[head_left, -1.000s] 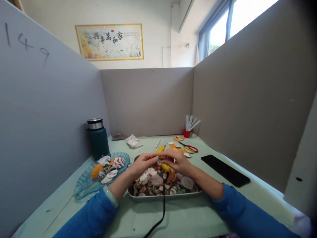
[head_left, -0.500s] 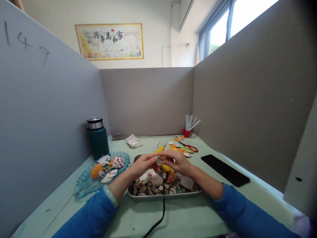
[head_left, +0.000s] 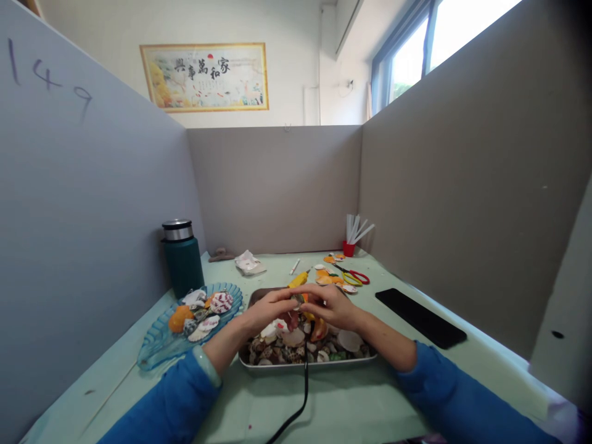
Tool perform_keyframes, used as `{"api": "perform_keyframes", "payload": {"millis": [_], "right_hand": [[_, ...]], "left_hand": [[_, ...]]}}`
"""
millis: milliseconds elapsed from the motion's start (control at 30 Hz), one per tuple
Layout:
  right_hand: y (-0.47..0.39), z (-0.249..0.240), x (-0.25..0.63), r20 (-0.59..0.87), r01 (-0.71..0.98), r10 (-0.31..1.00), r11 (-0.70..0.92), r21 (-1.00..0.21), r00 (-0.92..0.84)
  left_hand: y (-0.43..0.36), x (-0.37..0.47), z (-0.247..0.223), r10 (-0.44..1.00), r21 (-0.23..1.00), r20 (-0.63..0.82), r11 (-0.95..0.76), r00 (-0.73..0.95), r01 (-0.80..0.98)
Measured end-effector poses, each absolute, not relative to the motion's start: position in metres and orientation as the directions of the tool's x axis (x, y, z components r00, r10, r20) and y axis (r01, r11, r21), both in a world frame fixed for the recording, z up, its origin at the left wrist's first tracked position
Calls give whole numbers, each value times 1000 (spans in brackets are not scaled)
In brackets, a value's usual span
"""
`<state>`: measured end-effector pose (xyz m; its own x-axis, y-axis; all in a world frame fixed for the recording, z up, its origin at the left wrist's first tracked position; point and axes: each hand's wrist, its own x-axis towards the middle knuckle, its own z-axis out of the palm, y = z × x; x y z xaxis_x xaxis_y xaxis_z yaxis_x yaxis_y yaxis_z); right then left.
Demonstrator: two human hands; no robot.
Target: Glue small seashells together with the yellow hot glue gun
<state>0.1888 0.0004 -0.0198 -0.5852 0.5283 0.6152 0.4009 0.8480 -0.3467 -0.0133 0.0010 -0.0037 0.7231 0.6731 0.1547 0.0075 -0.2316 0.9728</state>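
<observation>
Over the tray [head_left: 319,365] of mixed seashells, my left hand [head_left: 269,312] and my right hand [head_left: 333,306] meet at the fingertips. Between them is a small pale shell [head_left: 296,301], mostly covered by the fingers, and both hands pinch it. A yellow glue gun [head_left: 300,279] lies across the tray beneath my hands. Its middle is hidden, while its black cord [head_left: 306,370] runs over the tray's near rim. An orange shell [head_left: 319,330] and a broad white shell [head_left: 350,340] rest among the others.
To the left stand a blue scalloped dish [head_left: 155,353] with shells and a green bottle [head_left: 184,262]. Scissors [head_left: 357,276], orange shell pieces [head_left: 327,277] and a red cup [head_left: 348,248] of white sticks sit behind. A black phone-like slab [head_left: 420,317] lies right. Grey partitions enclose the table.
The small shell has been turned between my fingertips and is now more covered. My fingers have shifted slightly around it; both forearms stay in place.
</observation>
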Motion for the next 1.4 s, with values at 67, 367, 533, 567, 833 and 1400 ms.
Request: {"api": "perform_keyframes", "payload": {"millis": [67,367,533,567,833,1400], "right_hand": [[-1,-19,189,597,401,529,848,-347,-603],[3,-21,189,624,379,514,857,-348,-589],[5,-23,189,649,390,523,850,-353,-553],[4,-23,189,648,392,523,850,-351,-554],[4,-24,189,658,405,518,851,-334,-546],[0,-22,189,647,465,545,828,-314,-533]], "left_hand": [[-1,-14,-2,665,963,154,-267,731,40],[-2,-14,-3,642,955,145,-289,752,62],[1,-11,-5,683,968,153,-250,714,33],[1,-11,-5,688,970,147,-243,711,34],[1,-11,-5,702,972,124,-227,701,55],[2,-9,-9,729,871,183,-431,659,235]]}}
